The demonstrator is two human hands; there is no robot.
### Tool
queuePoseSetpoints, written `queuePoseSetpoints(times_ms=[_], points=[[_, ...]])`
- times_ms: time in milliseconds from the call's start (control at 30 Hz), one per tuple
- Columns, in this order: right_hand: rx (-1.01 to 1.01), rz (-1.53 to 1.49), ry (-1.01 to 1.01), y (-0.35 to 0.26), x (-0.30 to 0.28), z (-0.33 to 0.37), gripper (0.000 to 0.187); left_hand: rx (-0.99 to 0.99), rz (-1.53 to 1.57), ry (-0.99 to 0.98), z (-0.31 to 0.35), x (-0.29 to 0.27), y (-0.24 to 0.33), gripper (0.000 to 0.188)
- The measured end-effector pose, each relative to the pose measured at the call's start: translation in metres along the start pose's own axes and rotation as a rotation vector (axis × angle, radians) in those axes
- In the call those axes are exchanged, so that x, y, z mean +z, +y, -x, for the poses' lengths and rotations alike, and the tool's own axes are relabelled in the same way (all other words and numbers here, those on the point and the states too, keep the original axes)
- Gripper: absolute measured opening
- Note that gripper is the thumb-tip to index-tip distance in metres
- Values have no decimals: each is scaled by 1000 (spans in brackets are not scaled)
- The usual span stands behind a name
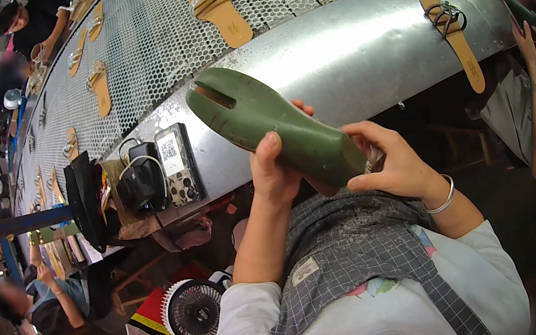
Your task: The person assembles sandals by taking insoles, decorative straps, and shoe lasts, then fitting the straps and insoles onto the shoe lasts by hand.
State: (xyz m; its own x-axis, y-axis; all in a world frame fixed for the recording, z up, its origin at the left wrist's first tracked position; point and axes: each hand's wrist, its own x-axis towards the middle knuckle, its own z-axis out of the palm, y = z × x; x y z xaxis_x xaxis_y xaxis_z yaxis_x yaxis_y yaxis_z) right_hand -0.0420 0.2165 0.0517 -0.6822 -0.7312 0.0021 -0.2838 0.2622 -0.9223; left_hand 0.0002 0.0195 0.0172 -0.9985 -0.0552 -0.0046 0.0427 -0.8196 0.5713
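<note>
A dark green shoe last with a slot near its toe is held up at a slant in front of my apron, its toe pointing to the far left. My left hand is wrapped round its middle, thumb on the near side and fingertips showing beyond the far edge. At the heel end my right hand is closed, thumb below and fingers above. A pale, beaded-looking strip shows between the heel and my right palm; most of it is hidden.
Beyond the metal ledge, a mesh conveyor carries several tan sandals. One strappy sandal lies on the ledge at right. A phone and black charger sit at left. A fan stands below. Co-workers sit left and right.
</note>
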Motion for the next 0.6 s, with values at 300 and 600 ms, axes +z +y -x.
queuePoseSetpoints(times_ms=[300,600], points=[[-169,-1579,-340,58,1,16,30,78,508,261,-50,0,28,63],[-91,-694,8,72,-46,-51,11,-97,463,312,-90,15,-2,61]])
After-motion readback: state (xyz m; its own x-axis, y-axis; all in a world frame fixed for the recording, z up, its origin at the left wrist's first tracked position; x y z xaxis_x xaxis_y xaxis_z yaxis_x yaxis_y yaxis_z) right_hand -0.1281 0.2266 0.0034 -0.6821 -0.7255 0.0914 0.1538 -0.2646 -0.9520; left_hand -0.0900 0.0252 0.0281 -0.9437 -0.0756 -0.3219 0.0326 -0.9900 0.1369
